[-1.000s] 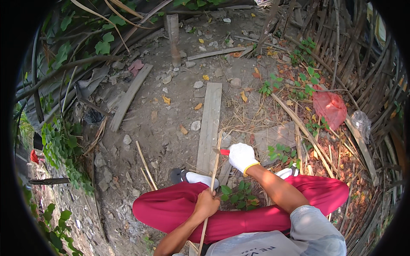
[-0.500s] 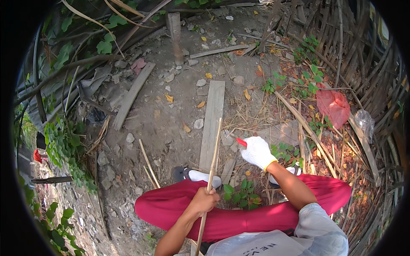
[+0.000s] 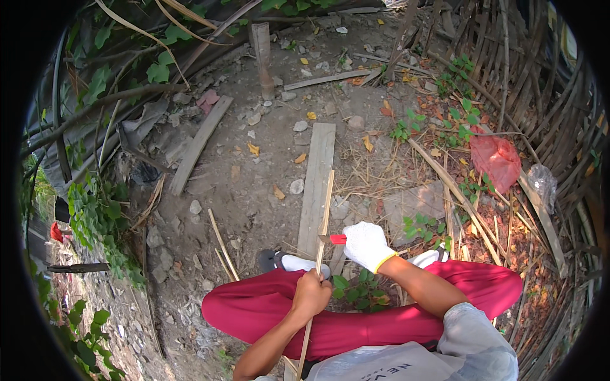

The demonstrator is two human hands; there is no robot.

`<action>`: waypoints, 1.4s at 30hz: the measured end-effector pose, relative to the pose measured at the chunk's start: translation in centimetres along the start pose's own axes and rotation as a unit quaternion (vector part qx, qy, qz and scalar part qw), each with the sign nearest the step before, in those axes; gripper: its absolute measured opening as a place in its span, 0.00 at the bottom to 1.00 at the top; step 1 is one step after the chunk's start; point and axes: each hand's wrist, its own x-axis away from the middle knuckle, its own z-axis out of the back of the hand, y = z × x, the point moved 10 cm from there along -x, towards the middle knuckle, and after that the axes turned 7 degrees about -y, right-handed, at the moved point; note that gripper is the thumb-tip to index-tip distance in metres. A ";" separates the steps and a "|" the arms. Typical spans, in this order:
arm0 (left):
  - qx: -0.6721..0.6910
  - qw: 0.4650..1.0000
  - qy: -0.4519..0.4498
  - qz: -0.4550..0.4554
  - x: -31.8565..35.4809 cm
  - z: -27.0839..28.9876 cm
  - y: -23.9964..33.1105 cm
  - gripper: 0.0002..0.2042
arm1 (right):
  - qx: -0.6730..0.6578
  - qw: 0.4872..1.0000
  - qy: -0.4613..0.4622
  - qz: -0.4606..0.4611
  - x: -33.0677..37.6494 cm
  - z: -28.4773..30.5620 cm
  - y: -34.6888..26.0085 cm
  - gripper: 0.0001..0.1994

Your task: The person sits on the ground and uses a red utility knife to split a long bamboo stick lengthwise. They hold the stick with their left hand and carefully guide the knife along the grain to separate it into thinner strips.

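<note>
My bare left hand [image 3: 311, 293] is wrapped round a long pale stick [image 3: 325, 219], which slants up and away from my lap. In a white glove with a yellow cuff, my right hand [image 3: 366, 246] grips a knife [image 3: 337, 239] by its red handle. The short dark blade touches the stick's right side, a little above my left hand. Most of the handle is hidden inside the gloved fist. The stick's lower end passes across my dark red trousers [image 3: 254, 303].
A grey wooden plank [image 3: 319, 159] lies on the dirt ahead, and another board [image 3: 200, 145] rests to its left. Thin sticks [image 3: 222, 244] lie by my left knee. On the right are a red plastic bag [image 3: 494, 159], long bamboo strips [image 3: 454, 190] and a slatted fence [image 3: 534, 82].
My right hand has moved left and down toward me, bringing the knife blade against the stick. My left hand and the stick have shifted slightly.
</note>
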 end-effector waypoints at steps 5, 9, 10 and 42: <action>-0.018 0.999 -0.046 0.021 1.4 -3.3 -1.8 0.14 | 0.041 0.997 -0.015 -0.060 -2.7 -1.8 5.7 0.10; 0.022 0.991 -0.118 0.067 1.6 -5.4 -3.2 0.14 | 0.076 0.983 -0.033 -0.165 -5.2 -3.1 10.4 0.10; 0.022 0.989 -0.136 0.057 3.4 -6.0 -2.2 0.13 | 0.067 0.969 -0.008 -0.238 -6.2 -2.6 14.6 0.10; 0.382 0.921 -0.036 0.065 1.6 -0.7 -1.1 0.20 | -0.035 0.999 -0.001 0.029 0.7 3.4 -1.5 0.10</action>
